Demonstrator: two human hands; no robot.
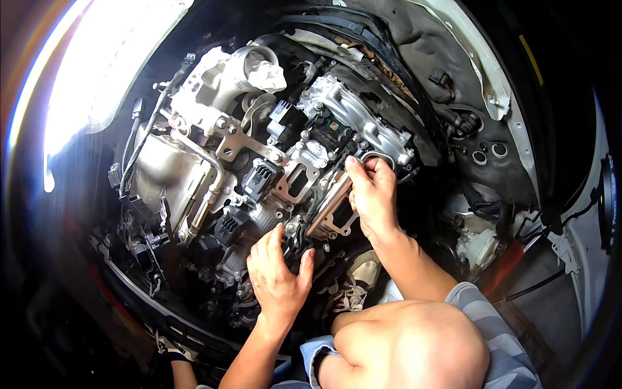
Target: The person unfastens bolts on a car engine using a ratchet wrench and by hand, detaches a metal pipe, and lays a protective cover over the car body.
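Note:
An opened-up engine fills the bay, with a silver metal cover [372, 129] on its far right part. My right hand [374, 194] is over the engine's right side, thumb and fingers pinched together; what they hold, if anything, is hidden. Close to those fingertips is a curved metal rim [379, 156], and below them runs a flat flange with a rectangular opening [338, 220]. Lower and to the left, my left hand [278, 272] reaches to the near edge of the engine, thumb and fingers apart. Between its thumb and forefinger shows a black wiring harness [297, 238].
White wadding [267, 76] plugs a metal pipe at the far left. Black coil units [260, 180] stand up among brackets and bolts. A cable [146, 142] hangs over the left side. A shoe [361, 272] and my bent knee [414, 343] are close below my hands.

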